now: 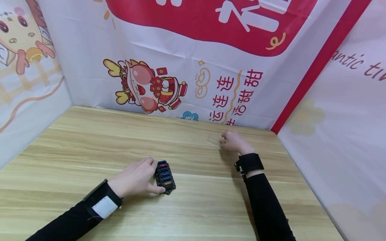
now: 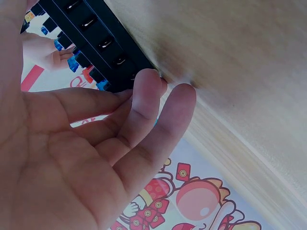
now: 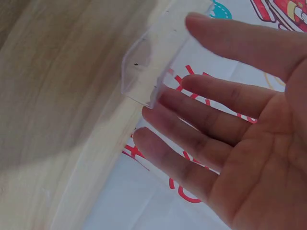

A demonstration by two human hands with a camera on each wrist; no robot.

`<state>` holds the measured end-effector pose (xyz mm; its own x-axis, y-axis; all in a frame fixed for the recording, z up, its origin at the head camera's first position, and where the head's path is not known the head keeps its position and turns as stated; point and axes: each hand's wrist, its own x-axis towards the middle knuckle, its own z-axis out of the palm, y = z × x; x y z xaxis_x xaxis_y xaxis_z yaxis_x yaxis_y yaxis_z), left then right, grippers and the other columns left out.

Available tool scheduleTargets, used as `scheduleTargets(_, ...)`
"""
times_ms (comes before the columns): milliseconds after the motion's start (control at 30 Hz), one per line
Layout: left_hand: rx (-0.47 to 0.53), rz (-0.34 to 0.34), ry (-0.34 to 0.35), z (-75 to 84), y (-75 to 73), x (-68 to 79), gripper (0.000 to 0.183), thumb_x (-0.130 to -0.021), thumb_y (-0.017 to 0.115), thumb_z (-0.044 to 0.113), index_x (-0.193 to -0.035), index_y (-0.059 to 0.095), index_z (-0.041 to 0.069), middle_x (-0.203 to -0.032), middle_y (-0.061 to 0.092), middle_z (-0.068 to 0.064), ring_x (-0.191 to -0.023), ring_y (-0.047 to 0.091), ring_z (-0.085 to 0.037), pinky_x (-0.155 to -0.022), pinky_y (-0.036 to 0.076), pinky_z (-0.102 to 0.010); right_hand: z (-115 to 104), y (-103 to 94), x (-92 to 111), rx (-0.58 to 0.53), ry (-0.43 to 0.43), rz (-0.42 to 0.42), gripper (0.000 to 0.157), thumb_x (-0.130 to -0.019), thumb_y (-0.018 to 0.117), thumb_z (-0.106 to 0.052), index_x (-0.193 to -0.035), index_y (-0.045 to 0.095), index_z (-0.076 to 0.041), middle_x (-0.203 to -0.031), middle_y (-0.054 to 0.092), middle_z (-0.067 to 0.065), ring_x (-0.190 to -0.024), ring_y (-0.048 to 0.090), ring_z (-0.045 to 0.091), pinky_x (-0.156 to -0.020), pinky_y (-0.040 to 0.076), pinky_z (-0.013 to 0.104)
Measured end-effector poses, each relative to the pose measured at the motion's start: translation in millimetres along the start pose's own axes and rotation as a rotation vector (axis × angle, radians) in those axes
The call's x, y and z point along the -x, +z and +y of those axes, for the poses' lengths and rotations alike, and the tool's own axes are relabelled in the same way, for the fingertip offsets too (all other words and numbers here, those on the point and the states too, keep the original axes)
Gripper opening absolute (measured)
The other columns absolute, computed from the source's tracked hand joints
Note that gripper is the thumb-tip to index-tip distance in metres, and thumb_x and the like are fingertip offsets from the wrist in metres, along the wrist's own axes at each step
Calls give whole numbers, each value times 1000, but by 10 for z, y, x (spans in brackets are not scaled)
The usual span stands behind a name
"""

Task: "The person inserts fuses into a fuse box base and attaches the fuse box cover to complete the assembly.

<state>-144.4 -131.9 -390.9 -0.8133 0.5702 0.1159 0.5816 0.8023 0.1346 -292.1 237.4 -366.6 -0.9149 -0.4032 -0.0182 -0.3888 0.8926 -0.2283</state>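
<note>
A black fuse box (image 1: 165, 177) with blue, red and tan blade fuses lies on the table. My left hand (image 1: 137, 177) holds it by its ends, thumb at the near end and index finger at the far one. In the left wrist view, the side of the fuse box (image 2: 103, 40) shows a row of metal contacts. Farther back on the right, my right hand (image 1: 236, 142) is beside a clear plastic cover (image 3: 148, 60) on the table. Its fingers are loosely extended; the thumb overlaps the cover in the right wrist view, and contact is hard to tell.
The wood-grain table (image 1: 99, 144) ends at a printed cloth backdrop (image 1: 169, 43). Cloth walls also stand at the left and right sides. Black straps (image 1: 251, 163) sit on both wrists.
</note>
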Motion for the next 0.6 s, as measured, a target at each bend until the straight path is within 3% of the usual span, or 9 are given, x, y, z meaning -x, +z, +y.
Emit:
scheduleTargets(200,-3,5,3,2,-1,8,87,-71,65,70,-116,58,-4,-101,55,-11,-87,56,-20,-73,48,-38,-4,53,-19,23,53,0,21,-79,72,-10,-76,53,-3,-68,42,2,-61,40,17,-55,33,30)
scheduleTargets(433,-4,4,-6,5,1,7,89,-71,64,71,-117,58,-4,-102,56,-12,-89,56,-21,-73,48,-39,-21,68,-15,-2,101,9,23,-79,73,-14,-76,53,-4,-69,48,4,-61,43,17,-55,34,31)
scheduleTargets(533,-4,5,-8,5,3,9,89,-71,64,71,-117,58,-4,-102,56,-12,-88,56,-21,-72,48,-39,-27,72,-18,0,112,15,20,-80,74,-16,-89,63,-2,-83,58,8,-73,54,19,-65,43,34)
scheduleTargets(600,-5,4,-8,4,3,10,89,-71,64,71,-116,58,-4,-102,55,-12,-88,56,-21,-72,48,-39,-29,73,-18,-1,118,15,30,-80,74,-18,-103,66,-1,-95,62,12,-84,59,21,-76,46,38)
